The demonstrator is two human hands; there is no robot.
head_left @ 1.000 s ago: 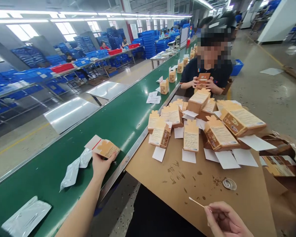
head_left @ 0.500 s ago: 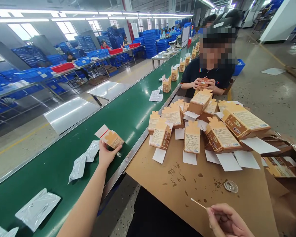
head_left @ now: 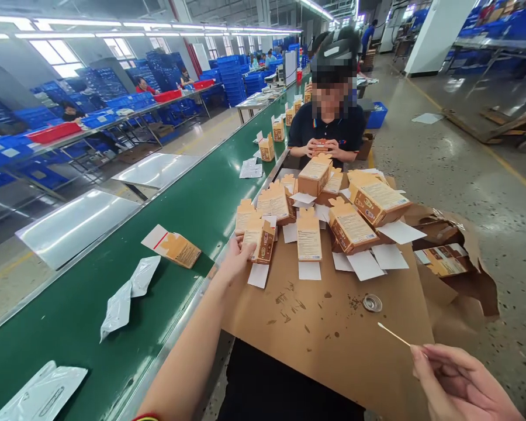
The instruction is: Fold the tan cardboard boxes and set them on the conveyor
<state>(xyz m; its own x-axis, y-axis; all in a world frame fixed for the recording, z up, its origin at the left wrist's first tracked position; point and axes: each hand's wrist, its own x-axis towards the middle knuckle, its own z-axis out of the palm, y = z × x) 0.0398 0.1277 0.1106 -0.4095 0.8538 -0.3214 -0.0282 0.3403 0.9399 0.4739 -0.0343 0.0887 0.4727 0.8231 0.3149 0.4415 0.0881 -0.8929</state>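
My left hand (head_left: 236, 260) grips the lower left side of a small brown and cream carton (head_left: 258, 238), thumb over its printed face. This carton leans at the left front of a pile of similar cartons, its white flap hanging down. Between the thumb and fingers of my right hand (head_left: 449, 374) is a cotton swab (head_left: 394, 334), its white tip pointing up and left. Close to that tip a small clear cup (head_left: 372, 302) stands on the brown cardboard sheet (head_left: 284, 345). Another carton (head_left: 177, 248) lies on the green conveyor belt (head_left: 210, 202), apart from my hands.
Silver pouches (head_left: 125, 301) and upright cartons (head_left: 266, 147) sit along the belt. A metal rail (head_left: 197, 310) edges it beside the cardboard. Across the pile a co-worker (head_left: 326, 128) holds a carton. Dark wet marks dot the cardboard, and torn brown paper (head_left: 473, 280) lies at right.
My left hand has let go of the carton on the belt and moved right to one in the pile. The view has turned right. My right hand still holds the swab, now nearer the cup.
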